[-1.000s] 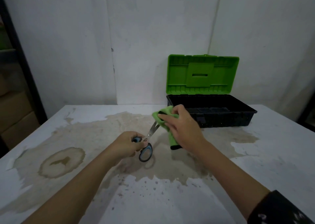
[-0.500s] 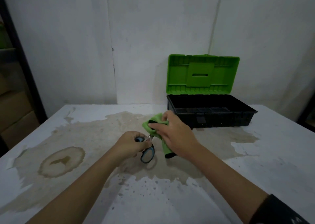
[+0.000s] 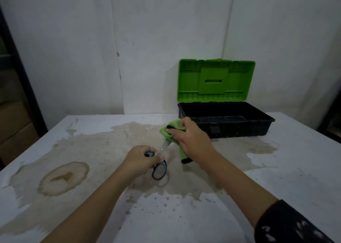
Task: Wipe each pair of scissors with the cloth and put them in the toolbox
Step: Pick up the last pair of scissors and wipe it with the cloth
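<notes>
Head view: my left hand (image 3: 138, 159) grips scissors (image 3: 164, 146) handles; blades run away-right into cloth (image 3: 165, 132) my right hand (image 3: 192, 138) clutches; toolbox (image 3: 239, 131) just beyond.

Toolbox (image 3: 239, 130) on the table (image 3: 295, 169) — behind and right of the scissors (image 3: 160, 169).

The scissors (image 3: 164, 166) have black handles with blue-grey lining and short steel blades. The left hand (image 3: 140, 159) grips them over the table, tips pointing up and away into the bunched green cloth (image 3: 166, 132) with black trim that the right hand (image 3: 191, 141) holds. Just behind sits the toolbox (image 3: 239, 130), a black base with its green lid standing open.
</notes>
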Motion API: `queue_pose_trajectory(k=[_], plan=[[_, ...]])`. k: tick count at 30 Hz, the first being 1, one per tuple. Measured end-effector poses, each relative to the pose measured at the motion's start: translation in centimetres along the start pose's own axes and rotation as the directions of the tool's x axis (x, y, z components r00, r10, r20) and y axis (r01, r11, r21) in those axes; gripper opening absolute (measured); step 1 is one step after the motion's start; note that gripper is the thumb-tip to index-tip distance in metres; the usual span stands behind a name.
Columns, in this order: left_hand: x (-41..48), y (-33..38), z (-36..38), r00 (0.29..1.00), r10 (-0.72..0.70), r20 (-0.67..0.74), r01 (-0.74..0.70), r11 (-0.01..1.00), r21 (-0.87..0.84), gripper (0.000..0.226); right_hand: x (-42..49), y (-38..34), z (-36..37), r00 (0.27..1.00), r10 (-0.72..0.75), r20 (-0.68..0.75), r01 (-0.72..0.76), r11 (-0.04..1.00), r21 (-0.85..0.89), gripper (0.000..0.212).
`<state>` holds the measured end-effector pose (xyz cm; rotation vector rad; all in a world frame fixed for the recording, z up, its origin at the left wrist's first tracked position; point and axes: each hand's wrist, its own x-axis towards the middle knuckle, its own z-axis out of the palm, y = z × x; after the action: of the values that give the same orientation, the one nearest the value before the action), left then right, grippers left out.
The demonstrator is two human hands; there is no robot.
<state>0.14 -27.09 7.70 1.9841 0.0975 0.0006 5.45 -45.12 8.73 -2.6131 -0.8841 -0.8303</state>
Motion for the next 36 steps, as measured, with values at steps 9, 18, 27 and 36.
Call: queue_pose_trajectory(k=[9, 18, 27, 36], plan=[[0.3, 0.3, 0.2, 0.995, -0.099, -0.010, 0.097, 0.989, -0.112, 0.030, -2.0, -2.2, -0.8, 0.998, -0.057, -0.011, 0.058, 0.998, 0.029, 0.046], [0.1, -0.1, 0.2, 0.995, -0.094, 0.043, 0.099, 0.982, -0.163, 0.020, -1.4, 0.6, -1.0, 0.985, 0.093, -0.147, -0.093, 0.996, 0.012, 0.053], [-0.5, -0.6, 0.4, 0.993, -0.106, 0.056, 0.112, 0.988, -0.110, 0.015, -1.1, 1.6, -0.3, 0.991, 0.080, -0.107, -0.087, 0.994, -0.068, 0.060], [-0.2, -0.5, 0.1, 0.993, -0.103, 0.060, 0.112, 0.980, -0.164, 0.023, -2.4, -0.6, -0.3, 0.999, -0.041, -0.009, 0.040, 0.997, -0.058, 0.033]])
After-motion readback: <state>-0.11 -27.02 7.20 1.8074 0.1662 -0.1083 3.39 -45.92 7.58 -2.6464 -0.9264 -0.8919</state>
